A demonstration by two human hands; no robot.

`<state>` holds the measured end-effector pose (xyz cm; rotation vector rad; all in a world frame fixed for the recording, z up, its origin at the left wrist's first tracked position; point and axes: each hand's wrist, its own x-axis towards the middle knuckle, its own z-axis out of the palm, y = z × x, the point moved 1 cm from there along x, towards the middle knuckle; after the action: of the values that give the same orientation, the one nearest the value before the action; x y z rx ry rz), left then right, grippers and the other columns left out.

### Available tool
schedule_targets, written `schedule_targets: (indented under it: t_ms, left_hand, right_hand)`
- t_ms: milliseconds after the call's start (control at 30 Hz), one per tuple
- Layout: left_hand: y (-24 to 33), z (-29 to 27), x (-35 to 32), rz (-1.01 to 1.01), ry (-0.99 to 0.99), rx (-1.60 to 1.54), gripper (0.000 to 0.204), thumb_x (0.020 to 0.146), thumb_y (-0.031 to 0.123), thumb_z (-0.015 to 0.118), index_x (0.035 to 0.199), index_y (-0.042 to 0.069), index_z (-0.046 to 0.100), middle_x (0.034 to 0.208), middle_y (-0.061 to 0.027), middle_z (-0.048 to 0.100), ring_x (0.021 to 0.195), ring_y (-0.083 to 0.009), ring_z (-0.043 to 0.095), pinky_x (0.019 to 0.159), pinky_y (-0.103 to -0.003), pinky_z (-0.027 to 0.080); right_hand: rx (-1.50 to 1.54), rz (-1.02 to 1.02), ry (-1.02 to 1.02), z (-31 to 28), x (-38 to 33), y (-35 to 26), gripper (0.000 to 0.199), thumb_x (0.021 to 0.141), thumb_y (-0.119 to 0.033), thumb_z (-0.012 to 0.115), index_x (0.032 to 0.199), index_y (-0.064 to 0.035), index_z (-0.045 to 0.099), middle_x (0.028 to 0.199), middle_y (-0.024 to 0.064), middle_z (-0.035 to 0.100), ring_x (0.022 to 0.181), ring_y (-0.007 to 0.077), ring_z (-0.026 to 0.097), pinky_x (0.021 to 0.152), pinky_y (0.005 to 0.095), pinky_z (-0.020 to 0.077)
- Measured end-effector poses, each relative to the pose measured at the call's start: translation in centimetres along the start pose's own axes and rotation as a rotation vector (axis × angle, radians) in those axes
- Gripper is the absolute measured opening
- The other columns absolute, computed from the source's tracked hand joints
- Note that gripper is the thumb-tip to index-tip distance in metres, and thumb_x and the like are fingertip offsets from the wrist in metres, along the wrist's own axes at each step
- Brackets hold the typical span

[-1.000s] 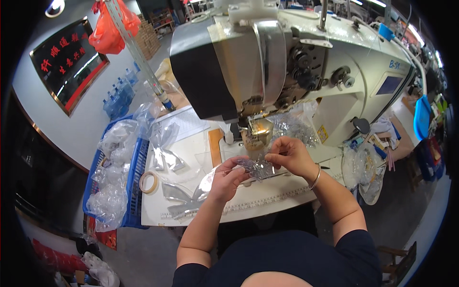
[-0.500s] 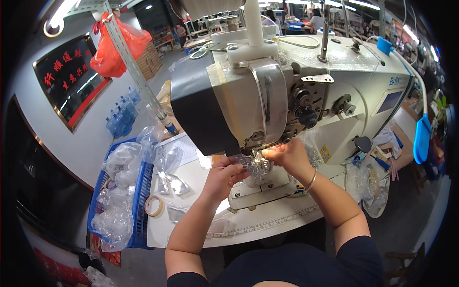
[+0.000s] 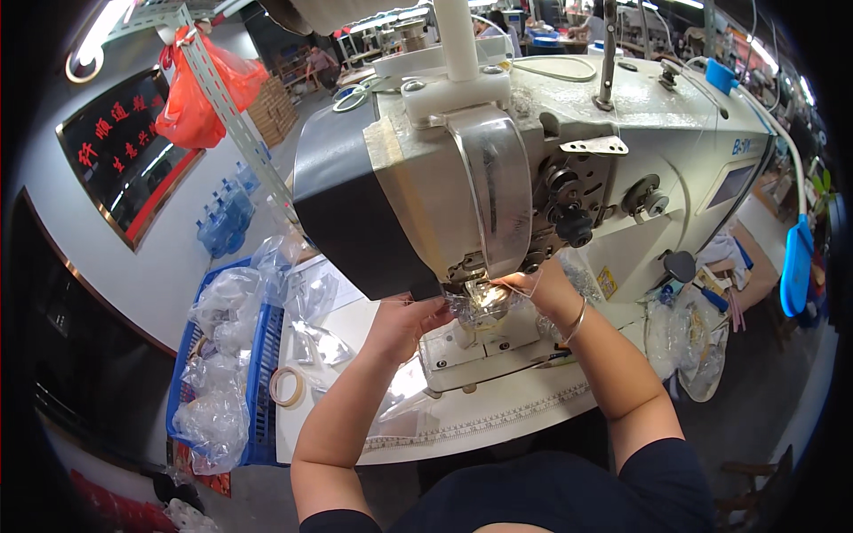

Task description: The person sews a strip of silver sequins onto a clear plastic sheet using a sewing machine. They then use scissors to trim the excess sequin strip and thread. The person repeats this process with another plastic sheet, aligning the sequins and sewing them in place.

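Observation:
A large white industrial sewing machine (image 3: 418,186) with a dark front cover fills the middle. Under its needle area lies a piece of clear plastic (image 3: 482,309), lit by a small lamp and shiny. My left hand (image 3: 404,327) pinches the plastic's left edge with fingers closed. On the other side, my right hand (image 3: 544,289), with a bangle at the wrist, has its fingertips closed on the plastic close to the presser foot. Fine strands of thread or plastic edge show by the right fingers. The needle tip is hard to make out in the glare.
Left of the machine stands a blue basket (image 3: 267,391) full of clear plastic pieces. A tape roll (image 3: 286,386) and loose clear sheets (image 3: 320,346) lie on the white table. A ruler strip (image 3: 498,413) follows its front edge. To the right are plastic scraps (image 3: 680,342) and tools.
The view has shifted slightly. My left hand has turned, its back now more toward me, and sits nearer the machine head. Both hands stay at the clear plastic.

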<state>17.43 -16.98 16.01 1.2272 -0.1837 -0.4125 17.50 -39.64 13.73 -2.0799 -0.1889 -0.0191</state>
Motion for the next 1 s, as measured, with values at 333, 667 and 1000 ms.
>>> schedule_targets:
  t_ms: [333, 667, 1000]
  left_hand:
    - [-0.3, -0.2, 0.0, 0.003, 0.004, -0.014, 0.022, 0.083, -0.001, 0.056, 0.105, -0.001, 0.057, 0.099, -0.0107, 0.061, 0.084, -0.0175, 0.062, 0.071, -0.027, 0.054]
    - [-0.1, 0.4, -0.2, 0.008, -0.011, -0.004, 0.02, 0.082, 0.0, 0.056, 0.101, -0.001, 0.056, 0.094, -0.0063, 0.058, 0.084, -0.0169, 0.06, 0.076, -0.031, 0.053]
    - [0.1, -0.2, 0.5, -0.024, 0.002, -0.013, 0.023, 0.082, -0.001, 0.057, 0.105, 0.001, 0.057, 0.095, -0.0067, 0.059, 0.084, -0.0169, 0.061, 0.074, -0.029, 0.053]
  right_hand:
    - [0.415, 0.043, 0.388, 1.9, 0.3, 0.4, 0.041, 0.068, -0.016, 0.078, 0.088, 0.0125, 0.056, 0.08, 0.0168, 0.065, 0.073, 0.0157, 0.061, 0.065, 0.0292, 0.0493]
    - [0.328, -0.13, 0.423, 1.9, 0.3, 0.3, 0.023, 0.073, -0.018, 0.066, 0.08, 0.0031, 0.066, 0.066, 0.0086, 0.065, 0.057, 0.0113, 0.057, 0.053, 0.0291, 0.0442]
    - [0.378, -0.171, 0.456, 1.5, 0.0, -1.5, 0.021, 0.071, -0.016, 0.071, 0.082, 0.0023, 0.067, 0.073, 0.0076, 0.068, 0.066, 0.0096, 0.06, 0.06, 0.0289, 0.0465]
